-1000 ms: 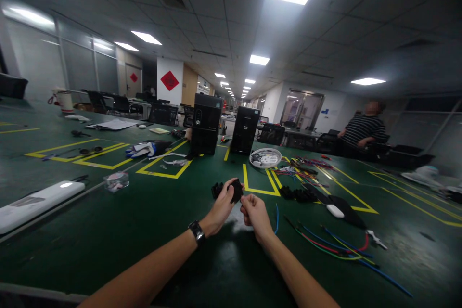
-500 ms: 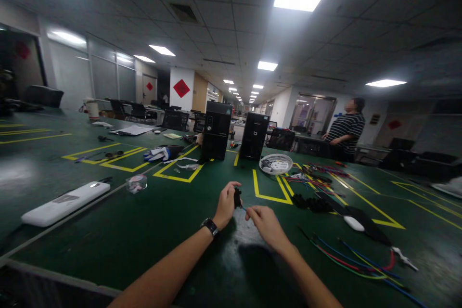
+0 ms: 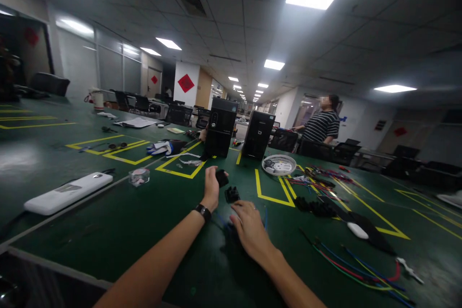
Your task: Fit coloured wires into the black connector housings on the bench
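My left hand (image 3: 212,187), with a dark watch on the wrist, is closed around a small black block-shaped part (image 3: 223,178). My right hand (image 3: 249,226) is palm down, low over the table, its thumb apart from its bent fingers. Just beyond those fingertips is a second black part (image 3: 232,195), which looks like a connector housing; whether the fingers touch it is unclear. A blue wire (image 3: 266,216) shows beside the right hand, and more blue shows under the thumb. The palm is hidden.
Two black computer towers (image 3: 221,127) stand ahead. A white round basket (image 3: 279,165) and tangled wires (image 3: 325,178) lie right, loose coloured wires (image 3: 357,264) nearer. Left are a white power strip (image 3: 68,194) and small clear box (image 3: 139,177). A person (image 3: 321,122) stands beyond the table.
My hands have moved apart. The right hand has let go of its pinch on the blue wire, and a second black part now shows between them. The person behind has shifted left in view.
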Action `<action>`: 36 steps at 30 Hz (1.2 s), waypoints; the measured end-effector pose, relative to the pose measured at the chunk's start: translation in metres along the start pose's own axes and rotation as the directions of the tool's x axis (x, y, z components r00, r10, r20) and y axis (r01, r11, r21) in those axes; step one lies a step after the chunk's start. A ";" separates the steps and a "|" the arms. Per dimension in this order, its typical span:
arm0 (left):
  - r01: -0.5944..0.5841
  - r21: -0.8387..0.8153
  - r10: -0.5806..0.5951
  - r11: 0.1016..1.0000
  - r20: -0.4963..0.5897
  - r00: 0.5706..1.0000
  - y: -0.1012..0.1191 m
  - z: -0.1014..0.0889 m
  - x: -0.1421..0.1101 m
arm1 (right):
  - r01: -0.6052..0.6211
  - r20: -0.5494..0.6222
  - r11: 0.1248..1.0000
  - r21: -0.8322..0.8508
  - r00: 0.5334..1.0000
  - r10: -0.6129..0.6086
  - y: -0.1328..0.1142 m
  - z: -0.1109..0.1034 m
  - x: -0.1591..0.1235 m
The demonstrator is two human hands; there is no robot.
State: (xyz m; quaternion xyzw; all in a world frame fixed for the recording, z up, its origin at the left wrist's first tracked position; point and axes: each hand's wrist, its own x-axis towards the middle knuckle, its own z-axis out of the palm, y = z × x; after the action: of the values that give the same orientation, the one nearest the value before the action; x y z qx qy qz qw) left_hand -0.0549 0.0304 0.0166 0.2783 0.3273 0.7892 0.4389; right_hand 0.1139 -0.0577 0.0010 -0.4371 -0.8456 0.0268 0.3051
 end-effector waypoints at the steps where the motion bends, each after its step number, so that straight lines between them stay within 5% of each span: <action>1: 0.014 0.012 -0.015 1.000 0.078 0.997 -0.005 0.006 -0.011 | 0.023 -0.081 1.000 -0.014 0.996 -0.024 0.000 -0.002 0.003; 4: 0.080 0.116 -0.111 0.990 0.300 0.948 -0.022 0.021 -0.046 | 0.026 -0.224 1.000 -0.009 0.974 -0.027 0.010 -0.011 0.005; 9: 0.131 0.335 -0.257 0.933 0.367 0.894 -0.043 0.023 -0.073 | 0.120 -0.064 0.991 0.064 0.991 -0.116 0.046 -0.021 0.009; 12: -0.127 0.451 -0.072 0.883 0.397 0.915 -0.043 0.017 -0.070 | 0.019 -0.027 1.000 0.017 0.999 -0.018 0.072 -0.019 0.027; 16: -0.492 0.518 0.171 0.700 0.547 0.820 -0.038 0.012 -0.067 | -0.033 0.039 0.999 -0.017 0.999 0.033 0.099 -0.002 0.058; 22: -0.634 0.605 0.049 0.482 0.703 0.709 -0.038 0.008 -0.073 | -0.023 0.094 0.996 -0.081 0.995 0.030 0.105 0.012 0.072; 24: -0.697 0.615 -0.053 0.369 0.763 0.644 -0.037 0.006 -0.074 | -0.115 0.023 0.984 -0.134 0.993 0.119 0.109 0.002 0.066; 26: -0.781 0.553 -0.151 0.292 0.833 0.533 -0.035 0.005 -0.076 | -0.236 -0.060 0.954 -0.183 0.972 0.229 0.115 -0.013 0.057; 31: -0.863 0.355 -0.315 0.359 0.916 0.246 -0.023 0.006 -0.082 | -0.441 -0.152 0.860 -0.259 0.897 0.414 0.130 -0.048 0.028; 34: -0.833 0.303 -0.327 0.463 0.932 0.157 -0.017 0.006 -0.088 | -0.492 -0.186 0.821 -0.289 0.870 0.456 0.133 -0.058 0.013; 36: -0.794 0.322 -0.321 0.516 0.932 0.169 -0.017 0.006 -0.090 | -0.502 -0.210 0.809 -0.305 0.864 0.457 0.134 -0.062 0.007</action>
State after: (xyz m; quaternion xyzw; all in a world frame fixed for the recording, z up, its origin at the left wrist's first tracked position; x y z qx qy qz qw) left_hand -0.0002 -0.0403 -0.0058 0.9186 0.2356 0.2509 0.1941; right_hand 0.2415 0.0169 0.0134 -0.6844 -0.6775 -0.0752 0.2587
